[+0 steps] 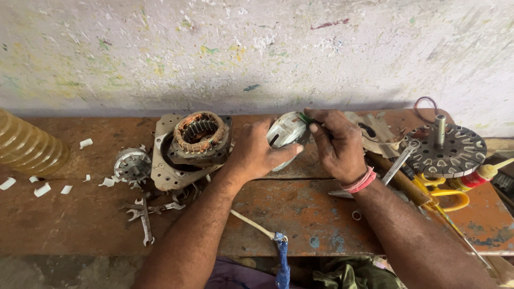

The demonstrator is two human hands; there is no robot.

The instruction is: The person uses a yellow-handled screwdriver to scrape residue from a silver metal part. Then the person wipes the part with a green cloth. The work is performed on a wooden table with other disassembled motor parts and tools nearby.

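My left hand (pixel 257 152) grips a rounded grey metal motor cover (pixel 286 134) held on edge over the rusty workbench (pixel 300 214). My right hand (pixel 334 144) is closed over the cover's upper right rim, its fingertips pinching a small green piece (pixel 305 118) there. A red thread band circles my right wrist. Left of my hands, a motor stator with copper windings (pixel 199 134) sits in a square metal plate (pixel 166 160).
A ribbed yellowish hose (pixel 27 147) lies far left. A small rotor (pixel 132 165), spanners (pixel 143 211) and white plastic bits lie nearby. At right stand a round slotted stator disc with a shaft (pixel 447 150), yellow-handled scissors (pixel 450 198) and a screwdriver (pixel 393 168). A white cord with blue tape (pixel 267 233) hangs off the front edge.
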